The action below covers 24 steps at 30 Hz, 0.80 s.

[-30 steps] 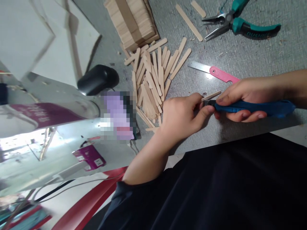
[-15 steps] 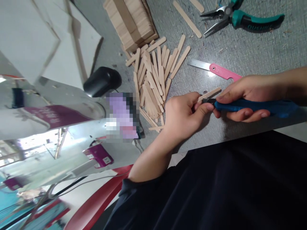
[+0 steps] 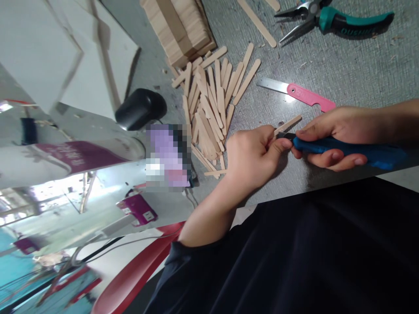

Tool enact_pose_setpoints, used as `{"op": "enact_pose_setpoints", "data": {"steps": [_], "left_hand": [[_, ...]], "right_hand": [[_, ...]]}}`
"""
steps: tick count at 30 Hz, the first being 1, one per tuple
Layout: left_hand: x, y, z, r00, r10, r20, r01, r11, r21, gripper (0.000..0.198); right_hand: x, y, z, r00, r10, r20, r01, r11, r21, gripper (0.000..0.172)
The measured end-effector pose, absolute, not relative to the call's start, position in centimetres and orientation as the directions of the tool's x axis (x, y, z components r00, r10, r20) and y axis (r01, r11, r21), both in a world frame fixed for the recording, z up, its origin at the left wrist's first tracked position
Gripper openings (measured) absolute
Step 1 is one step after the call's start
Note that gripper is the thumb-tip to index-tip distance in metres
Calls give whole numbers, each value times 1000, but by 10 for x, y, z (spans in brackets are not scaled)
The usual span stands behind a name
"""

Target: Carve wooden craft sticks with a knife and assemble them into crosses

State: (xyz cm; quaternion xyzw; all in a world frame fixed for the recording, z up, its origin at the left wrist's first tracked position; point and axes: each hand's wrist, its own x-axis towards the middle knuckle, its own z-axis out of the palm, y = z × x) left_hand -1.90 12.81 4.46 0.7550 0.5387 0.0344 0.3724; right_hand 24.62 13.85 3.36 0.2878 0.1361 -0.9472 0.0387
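Note:
My left hand point(image 3: 253, 152) is closed on a wooden craft stick point(image 3: 290, 124), whose free end sticks out past the fingers. In my right hand point(image 3: 330, 135) is a blue-handled utility knife point(image 3: 347, 149), its fingers wrapped round the handle. The dark blade point(image 3: 285, 137) lies against the craft stick by my left thumb. Part of the stick is hidden inside my left hand. Just beyond my right hand, a pink folding blade point(image 3: 309, 95) rests unfolded on the grey table point(image 3: 275, 187).
A loose heap of craft sticks point(image 3: 209, 104) lies beside my left hand, with a banded bundle point(image 3: 180, 30) behind it. Green-handled long-nose pliers point(image 3: 340, 22) lie at the far right. A black computer mouse point(image 3: 141, 109) and a blurred-out phone-like object point(image 3: 168, 157) are at the left.
The view has shifted slightly. Both hands keep their grips, and the blade and craft stick stay together with little visible movement.

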Motion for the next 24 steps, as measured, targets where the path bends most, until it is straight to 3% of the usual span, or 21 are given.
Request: {"op": "enact_pose_setpoints", "data": {"steps": [8,16,24], "left_hand": [[-19,125,44,423,838,-345,816,-186,548,65],[-20,123,43,430,840,-332,821,-211,530,67],[-17,122,44,430,837,-339,829,-218,515,63]], "right_hand": [[243,136,35,-813,14,-582,164,-954,-252,38],[239,128,34,-802,127,-583,84,-943,-322,38],[238,123,35,-778,141,-612,90,-939,-332,50]]}}
